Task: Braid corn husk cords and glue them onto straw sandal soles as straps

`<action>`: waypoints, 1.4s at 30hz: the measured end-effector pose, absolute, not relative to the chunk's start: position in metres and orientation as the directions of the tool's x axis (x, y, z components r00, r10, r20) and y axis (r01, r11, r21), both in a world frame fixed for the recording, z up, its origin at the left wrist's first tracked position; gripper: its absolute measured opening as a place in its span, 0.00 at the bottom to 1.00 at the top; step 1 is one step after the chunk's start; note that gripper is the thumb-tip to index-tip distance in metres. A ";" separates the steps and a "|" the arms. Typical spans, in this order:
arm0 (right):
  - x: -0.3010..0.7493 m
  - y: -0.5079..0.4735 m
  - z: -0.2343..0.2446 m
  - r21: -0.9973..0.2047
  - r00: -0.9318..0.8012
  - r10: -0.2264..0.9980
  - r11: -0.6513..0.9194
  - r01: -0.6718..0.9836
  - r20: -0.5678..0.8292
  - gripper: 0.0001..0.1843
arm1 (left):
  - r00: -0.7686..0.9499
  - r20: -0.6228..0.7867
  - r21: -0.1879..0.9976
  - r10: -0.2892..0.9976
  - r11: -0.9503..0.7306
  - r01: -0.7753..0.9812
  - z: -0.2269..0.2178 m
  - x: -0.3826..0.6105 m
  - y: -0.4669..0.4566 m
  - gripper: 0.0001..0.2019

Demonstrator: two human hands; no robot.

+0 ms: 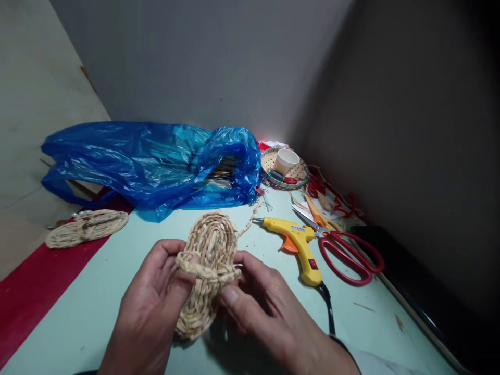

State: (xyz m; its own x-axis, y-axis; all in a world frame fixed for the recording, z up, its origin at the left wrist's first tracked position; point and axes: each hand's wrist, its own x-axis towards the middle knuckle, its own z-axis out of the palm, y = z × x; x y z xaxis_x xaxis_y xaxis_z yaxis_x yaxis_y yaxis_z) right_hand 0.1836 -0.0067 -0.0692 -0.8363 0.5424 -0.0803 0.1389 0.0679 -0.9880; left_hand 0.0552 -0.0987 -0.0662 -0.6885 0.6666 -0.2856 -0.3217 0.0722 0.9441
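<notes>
In the head view, I am holding a woven straw slipper [213, 239] at the lower middle of the frame, its rounded end pointing up, its other end tilting to the lower left. My left hand [150, 299] is pinching its left edge, the thumb pressing near the end of the braided strap [209, 272] that is crossing the sole. My right hand [269, 307] is gripping the right edge, thumb in front and index finger reaching up beside the strap's other end.

Right of centre, a yellow glue gun [295, 237] is lying on the pale green tabletop [113, 297], its nozzle pointing left toward a thin braided strand [249, 224]. Red-handled scissors [351, 255] are resting just beside it, blades pointing to the upper left. A shallow woven basket [267, 169] is sitting at the upper right of centre, holding a white cup [284, 162]. A blue plastic bag [152, 161] is spreading across the upper left, and a second straw slipper [86, 229] is lying below it at the left edge.
</notes>
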 end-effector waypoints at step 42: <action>0.191 0.022 -0.071 -0.968 -0.872 0.458 0.085 0.235 -0.171 0.38 | -0.360 -0.417 0.908 0.834 0.364 -0.208 -0.064 0.039 -0.091 0.11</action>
